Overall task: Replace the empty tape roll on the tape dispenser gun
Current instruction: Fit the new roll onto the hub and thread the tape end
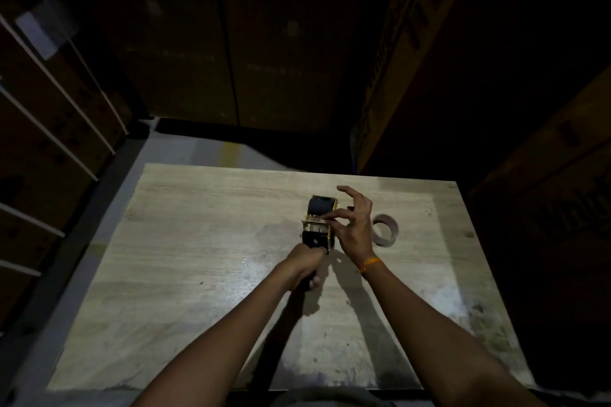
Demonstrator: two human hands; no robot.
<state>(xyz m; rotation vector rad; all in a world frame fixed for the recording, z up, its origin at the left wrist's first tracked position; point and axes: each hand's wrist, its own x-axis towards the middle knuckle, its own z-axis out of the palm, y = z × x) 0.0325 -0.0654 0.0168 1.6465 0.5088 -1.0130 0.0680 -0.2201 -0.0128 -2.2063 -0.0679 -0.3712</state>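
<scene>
A tape dispenser gun (318,226) with a yellow metal frame and black parts is held over the wooden table (198,241). A dark roll (321,205) sits on its far end. My left hand (305,263) is closed around the gun's handle from below. My right hand (352,223) reaches in from the right, thumb and forefinger pinched at the top of the frame near the roll, the other fingers spread. What the fingertips pinch is too small to tell. A brown cardboard tape core (385,230) lies on the table just right of my right hand.
Large cardboard boxes (406,53) stand stacked behind and to the right of the table, more along the left (49,129). A grey floor strip (185,149) shows beyond the table's far left edge. The scene is dim.
</scene>
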